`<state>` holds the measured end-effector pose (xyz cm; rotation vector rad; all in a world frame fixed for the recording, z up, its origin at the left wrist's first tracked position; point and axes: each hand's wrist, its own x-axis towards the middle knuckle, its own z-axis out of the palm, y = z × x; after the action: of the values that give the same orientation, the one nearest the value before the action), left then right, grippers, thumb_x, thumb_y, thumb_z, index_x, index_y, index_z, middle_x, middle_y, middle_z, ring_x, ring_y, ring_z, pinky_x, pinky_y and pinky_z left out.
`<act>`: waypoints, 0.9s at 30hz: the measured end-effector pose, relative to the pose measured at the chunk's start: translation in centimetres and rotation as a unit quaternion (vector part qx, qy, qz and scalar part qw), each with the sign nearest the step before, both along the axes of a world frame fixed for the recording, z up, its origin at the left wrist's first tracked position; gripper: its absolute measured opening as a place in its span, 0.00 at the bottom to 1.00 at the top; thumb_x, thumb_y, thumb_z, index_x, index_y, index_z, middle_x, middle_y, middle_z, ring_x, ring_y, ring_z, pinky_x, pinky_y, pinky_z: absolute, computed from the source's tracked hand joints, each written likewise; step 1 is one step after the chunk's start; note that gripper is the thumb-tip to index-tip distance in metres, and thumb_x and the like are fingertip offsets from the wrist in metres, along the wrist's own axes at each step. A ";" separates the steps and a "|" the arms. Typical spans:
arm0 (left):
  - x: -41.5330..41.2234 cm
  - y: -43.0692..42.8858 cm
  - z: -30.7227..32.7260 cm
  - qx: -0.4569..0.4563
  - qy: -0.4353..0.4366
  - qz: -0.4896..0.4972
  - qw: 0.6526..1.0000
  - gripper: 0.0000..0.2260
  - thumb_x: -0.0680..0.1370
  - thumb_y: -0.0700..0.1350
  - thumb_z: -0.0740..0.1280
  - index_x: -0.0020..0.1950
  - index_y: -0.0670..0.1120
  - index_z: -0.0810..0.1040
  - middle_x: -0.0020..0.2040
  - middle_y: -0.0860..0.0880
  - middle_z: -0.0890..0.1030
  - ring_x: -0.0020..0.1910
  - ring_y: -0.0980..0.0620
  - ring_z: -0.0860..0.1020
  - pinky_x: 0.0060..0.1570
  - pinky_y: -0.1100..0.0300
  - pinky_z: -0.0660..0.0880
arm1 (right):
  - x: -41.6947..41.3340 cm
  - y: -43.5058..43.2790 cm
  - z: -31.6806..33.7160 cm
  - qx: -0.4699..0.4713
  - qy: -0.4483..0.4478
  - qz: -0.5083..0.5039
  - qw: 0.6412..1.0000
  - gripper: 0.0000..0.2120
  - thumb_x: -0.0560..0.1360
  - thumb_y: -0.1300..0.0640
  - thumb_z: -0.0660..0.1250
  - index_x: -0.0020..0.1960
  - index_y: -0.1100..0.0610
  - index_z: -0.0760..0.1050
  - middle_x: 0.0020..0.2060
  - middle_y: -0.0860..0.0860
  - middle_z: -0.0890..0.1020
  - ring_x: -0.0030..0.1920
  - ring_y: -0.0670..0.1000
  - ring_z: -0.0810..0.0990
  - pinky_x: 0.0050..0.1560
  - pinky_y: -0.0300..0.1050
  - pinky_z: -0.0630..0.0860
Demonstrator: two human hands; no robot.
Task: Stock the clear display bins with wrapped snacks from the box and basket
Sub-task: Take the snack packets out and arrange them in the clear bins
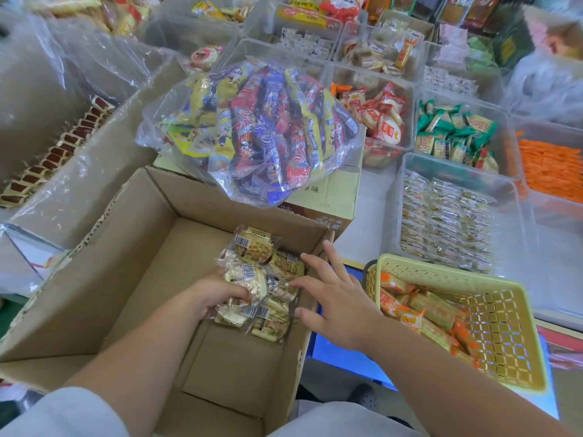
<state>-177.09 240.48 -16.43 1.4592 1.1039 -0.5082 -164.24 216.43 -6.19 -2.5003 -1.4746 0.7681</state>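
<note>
An open cardboard box (132, 247) stands in front of me with several clear-wrapped cream snacks (257, 247) piled at its far right side. My left hand (217, 293) is inside the box, its fingers curled around a bunch of those snacks. My right hand (334, 298) hovers over the box's right wall with fingers spread, fingertips touching the pile. To the right sits a yellow plastic basket (501, 326) holding orange-and-green wrapped snacks (419, 313). Beyond it is a clear display bin (410, 162) filled with small clear-wrapped snacks.
A large clear bag of blue, red and yellow snack packs (258, 127) lies on a closed carton (334, 197) behind the box. More clear bins hold red-white (383, 121), green (454, 134) and orange (549, 168) packets. A plastic-lined carton with brown packs (53, 156) stands left.
</note>
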 end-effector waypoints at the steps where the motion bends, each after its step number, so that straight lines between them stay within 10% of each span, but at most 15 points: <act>1: -0.1 -0.1 0.0 0.012 -0.002 -0.003 1.000 0.54 0.63 0.45 0.85 0.82 0.45 0.59 0.75 0.40 0.73 0.68 0.40 0.76 0.65 0.47 0.73 | 0.0 0.0 0.0 0.000 0.001 0.000 1.000 0.23 0.77 0.34 0.54 0.71 0.36 0.66 0.80 0.40 0.48 0.76 0.47 0.23 0.73 0.68 0.61; 6: -0.7 -0.8 1.0 0.039 -0.005 0.005 0.999 0.54 0.62 0.44 0.85 0.82 0.46 0.59 0.67 0.40 0.78 0.59 0.40 0.83 0.53 0.46 0.82 | 0.1 -0.1 0.2 -0.001 0.008 0.002 1.000 0.24 0.77 0.35 0.55 0.72 0.37 0.65 0.80 0.41 0.48 0.76 0.46 0.23 0.73 0.69 0.59; 9: -1.2 -1.3 2.3 0.026 -0.014 0.025 0.999 0.52 0.65 0.39 0.83 0.83 0.47 0.57 0.59 0.40 0.81 0.36 0.51 0.81 0.30 0.56 0.78 | 0.3 -0.2 0.0 0.003 0.010 0.007 1.000 0.24 0.77 0.34 0.55 0.72 0.37 0.66 0.81 0.41 0.48 0.75 0.46 0.23 0.74 0.69 0.59; 13: -2.2 -1.4 4.6 0.052 -0.030 0.068 0.996 0.51 0.66 0.38 0.82 0.83 0.50 0.58 0.65 0.38 0.79 0.43 0.48 0.80 0.38 0.54 0.78 | 0.7 -0.5 -0.6 0.014 0.005 0.022 1.000 0.25 0.76 0.33 0.53 0.72 0.37 0.65 0.81 0.41 0.48 0.74 0.45 0.21 0.74 0.69 0.58; 16: -3.3 -1.9 7.5 0.044 -0.092 0.147 0.984 0.37 0.67 0.35 0.81 0.70 0.56 0.69 0.47 0.43 0.88 0.33 0.52 0.82 0.30 0.57 0.77 | 1.0 -0.7 -0.7 0.019 0.006 0.036 0.999 0.26 0.76 0.32 0.52 0.72 0.37 0.65 0.80 0.41 0.48 0.74 0.46 0.21 0.73 0.69 0.57; 19: -4.2 -3.9 11.1 0.019 -0.183 0.238 0.954 0.29 0.63 0.37 0.82 0.62 0.48 0.78 0.49 0.41 0.88 0.43 0.43 0.86 0.47 0.43 0.81 | 1.4 -0.5 0.4 0.009 0.041 0.055 0.998 0.29 0.77 0.31 0.54 0.76 0.38 0.60 0.81 0.42 0.47 0.75 0.48 0.22 0.75 0.69 0.54; 23: -4.4 -8.9 15.6 -0.065 -0.286 0.355 0.887 0.25 0.65 0.42 0.78 0.62 0.44 0.80 0.56 0.41 0.87 0.46 0.45 0.87 0.42 0.48 0.83 | 2.2 -1.5 4.5 0.099 0.261 -0.024 0.960 0.32 0.78 0.30 0.56 0.79 0.38 0.56 0.80 0.42 0.56 0.81 0.47 0.46 0.77 0.58 0.56; 27: -3.4 -15.2 18.1 -0.121 -0.311 0.366 0.868 0.21 0.68 0.44 0.77 0.60 0.42 0.83 0.59 0.40 0.85 0.52 0.41 0.87 0.44 0.42 0.85 | 3.8 -4.7 8.7 0.199 0.418 -0.109 0.879 0.26 0.71 0.23 0.54 0.67 0.27 0.69 0.62 0.26 0.74 0.62 0.29 0.72 0.59 0.34 0.71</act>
<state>-180.48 225.31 1.65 0.7837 0.9233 0.3456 -160.43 211.73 2.52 -1.6333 -0.8920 1.1502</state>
